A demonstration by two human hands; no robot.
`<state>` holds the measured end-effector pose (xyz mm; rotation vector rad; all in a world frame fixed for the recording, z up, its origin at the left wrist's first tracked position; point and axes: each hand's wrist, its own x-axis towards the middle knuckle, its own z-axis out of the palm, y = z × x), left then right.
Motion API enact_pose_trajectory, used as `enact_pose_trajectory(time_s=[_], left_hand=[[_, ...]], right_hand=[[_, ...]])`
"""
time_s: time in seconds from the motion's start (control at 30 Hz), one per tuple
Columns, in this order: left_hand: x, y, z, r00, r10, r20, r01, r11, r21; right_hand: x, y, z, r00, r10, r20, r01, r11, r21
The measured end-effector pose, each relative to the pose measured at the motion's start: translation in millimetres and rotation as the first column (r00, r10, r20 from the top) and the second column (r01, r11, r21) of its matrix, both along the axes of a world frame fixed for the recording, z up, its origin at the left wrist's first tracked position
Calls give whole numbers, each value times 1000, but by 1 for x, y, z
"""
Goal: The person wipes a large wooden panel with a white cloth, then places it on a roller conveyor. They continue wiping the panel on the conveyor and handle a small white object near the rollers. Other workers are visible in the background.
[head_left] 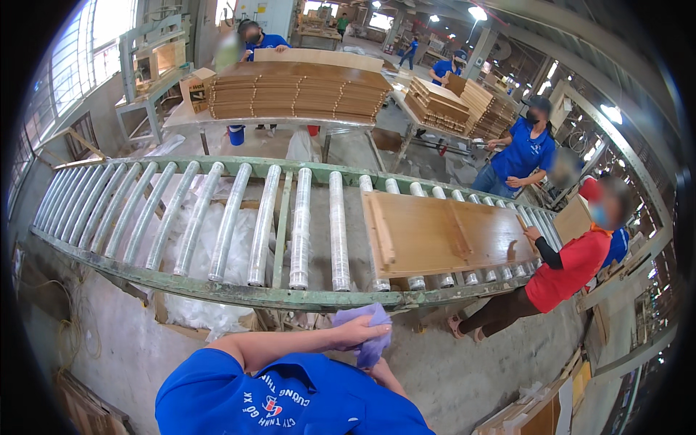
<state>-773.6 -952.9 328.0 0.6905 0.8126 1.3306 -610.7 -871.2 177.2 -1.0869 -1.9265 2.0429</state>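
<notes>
A crumpled purple cloth (pixel 371 349) is gripped in my left hand (pixel 354 331), close in front of my body. My right hand (pixel 378 368) is just below it, its fingers mostly hidden by the cloth, so I cannot tell whether it grips too. Beyond both hands runs a roller conveyor (pixel 254 291) with a green frame and metal rollers. On its right half lies a brown wooden panel (pixel 428 228) with raised strips across it. A person in a red top (pixel 576 262) stands at the panel's right end, one hand at its edge.
Behind the conveyor, a table carries a tall stack of brown panels (pixel 297 90). More wooden pieces (pixel 438 101) are piled to its right. A worker in blue (pixel 525 151) stands beyond the conveyor. Plastic wrap (pixel 210 243) lies below the rollers; boards (pixel 536 417) lean at lower right.
</notes>
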Motion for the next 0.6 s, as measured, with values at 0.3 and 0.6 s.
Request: enact_pose_trajectory(time_s=[0.3, 0.6], left_hand=[[-3, -21, 15, 988, 154, 12, -153, 987, -47], [-14, -45, -5, 868, 209, -449, -315, 933, -174]], right_hand=[[-46, -27, 75, 884, 293, -365, -95, 877, 471], [-22, -4, 137, 827, 484, -287, -154, 686, 711]])
